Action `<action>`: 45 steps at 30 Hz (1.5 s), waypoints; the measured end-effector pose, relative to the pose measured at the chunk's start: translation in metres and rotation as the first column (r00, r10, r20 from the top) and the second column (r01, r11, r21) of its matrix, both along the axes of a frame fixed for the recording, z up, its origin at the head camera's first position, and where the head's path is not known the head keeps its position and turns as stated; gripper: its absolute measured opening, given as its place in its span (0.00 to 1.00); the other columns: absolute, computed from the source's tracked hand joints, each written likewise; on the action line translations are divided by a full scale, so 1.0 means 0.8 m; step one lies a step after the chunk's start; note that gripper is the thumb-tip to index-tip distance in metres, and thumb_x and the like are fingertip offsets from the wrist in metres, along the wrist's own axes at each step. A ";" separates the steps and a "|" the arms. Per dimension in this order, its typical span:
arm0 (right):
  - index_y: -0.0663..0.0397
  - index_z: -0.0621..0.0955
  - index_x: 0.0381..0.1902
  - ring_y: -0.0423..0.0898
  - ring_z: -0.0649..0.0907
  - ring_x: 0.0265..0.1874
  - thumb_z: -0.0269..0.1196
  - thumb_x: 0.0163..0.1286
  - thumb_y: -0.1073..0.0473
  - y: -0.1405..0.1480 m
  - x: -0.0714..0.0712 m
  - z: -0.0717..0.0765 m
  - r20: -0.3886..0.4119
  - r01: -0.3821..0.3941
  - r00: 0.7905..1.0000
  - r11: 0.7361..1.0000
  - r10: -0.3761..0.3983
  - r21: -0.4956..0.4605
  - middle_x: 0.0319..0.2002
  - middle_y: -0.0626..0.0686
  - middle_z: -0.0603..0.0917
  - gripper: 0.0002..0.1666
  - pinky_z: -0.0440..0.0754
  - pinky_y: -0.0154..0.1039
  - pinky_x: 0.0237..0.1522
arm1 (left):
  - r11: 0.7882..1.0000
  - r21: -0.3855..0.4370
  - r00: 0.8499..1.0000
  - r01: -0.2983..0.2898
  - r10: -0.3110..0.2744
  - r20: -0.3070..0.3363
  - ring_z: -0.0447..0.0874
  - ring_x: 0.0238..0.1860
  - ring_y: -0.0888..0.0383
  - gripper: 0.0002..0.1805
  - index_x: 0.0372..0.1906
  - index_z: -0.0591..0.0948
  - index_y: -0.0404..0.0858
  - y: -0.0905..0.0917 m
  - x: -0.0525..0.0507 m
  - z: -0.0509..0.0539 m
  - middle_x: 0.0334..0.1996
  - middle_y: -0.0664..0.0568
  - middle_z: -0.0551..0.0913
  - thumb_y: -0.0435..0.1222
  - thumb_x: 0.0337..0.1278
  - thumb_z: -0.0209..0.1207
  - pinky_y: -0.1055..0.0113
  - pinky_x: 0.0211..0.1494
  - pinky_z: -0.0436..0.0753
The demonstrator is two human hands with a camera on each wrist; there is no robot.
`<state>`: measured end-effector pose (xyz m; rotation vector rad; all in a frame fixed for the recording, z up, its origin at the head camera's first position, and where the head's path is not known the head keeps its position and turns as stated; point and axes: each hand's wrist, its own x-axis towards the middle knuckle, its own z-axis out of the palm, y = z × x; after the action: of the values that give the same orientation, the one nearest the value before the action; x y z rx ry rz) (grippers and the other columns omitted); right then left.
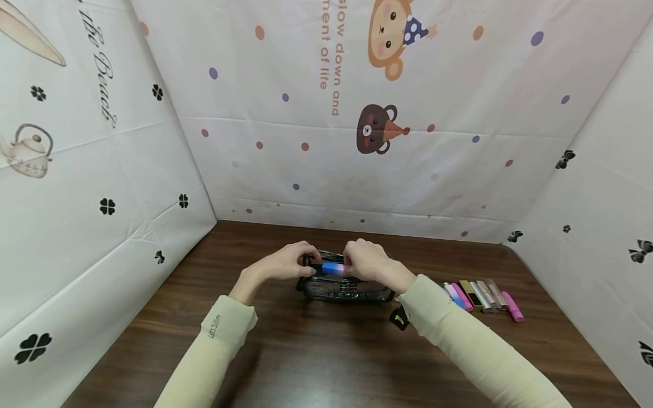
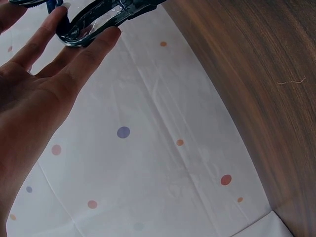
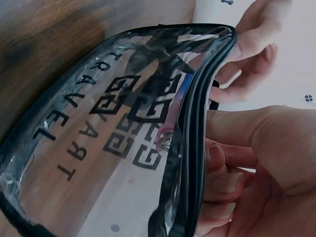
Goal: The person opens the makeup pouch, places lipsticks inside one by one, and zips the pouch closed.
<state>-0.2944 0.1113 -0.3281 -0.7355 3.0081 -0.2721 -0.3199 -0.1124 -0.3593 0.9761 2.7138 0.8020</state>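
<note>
Foremost, two pale cream sleeves reach toward a clear, black-edged pouch; the left one carries small dark lettering. The brown wooden tabletop spreads on the near side of the pouch and out past both its ends. Just off the pouch's near right corner, beside the right sleeve, is a small black item with a yellow-green mark. The pouch itself is between the two hands, its wall bearing the word TRAVEL and a dark geometric emblem. At the pouch's left end, the left hand grasps the black edge with thumb and fingers. The right hand has its fingers bent at the pouch's zipped top edge; whether they pinch it cannot be told. Just below that edge, a blue-to-pink tube lies lengthwise along the pouch, showing through the clear wall in the right wrist view. To the right of the pouch, well apart from it, slim tubes and cases lie side by side: blue-and-white, magenta, black-and-gold, pale and bright pink. Behind the pouch rises a white cloth printed with dots and bear heads.
</note>
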 end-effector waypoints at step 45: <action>0.52 0.73 0.15 0.41 0.66 0.13 0.59 0.67 0.58 0.173 -0.025 -0.022 -0.073 0.277 0.957 0.960 -0.279 -0.036 0.12 0.47 0.69 0.20 0.59 0.35 0.15 | 1.000 -0.018 1.000 -0.008 0.008 -0.006 0.74 0.47 0.53 0.16 0.53 0.78 0.47 0.000 -0.002 -0.001 0.52 0.52 0.76 0.39 0.60 0.58 0.58 0.50 0.73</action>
<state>-0.3140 0.2499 -0.3459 -0.3264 3.1842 -0.2958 -0.3214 -0.1127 -0.3600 0.9658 2.7270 0.7753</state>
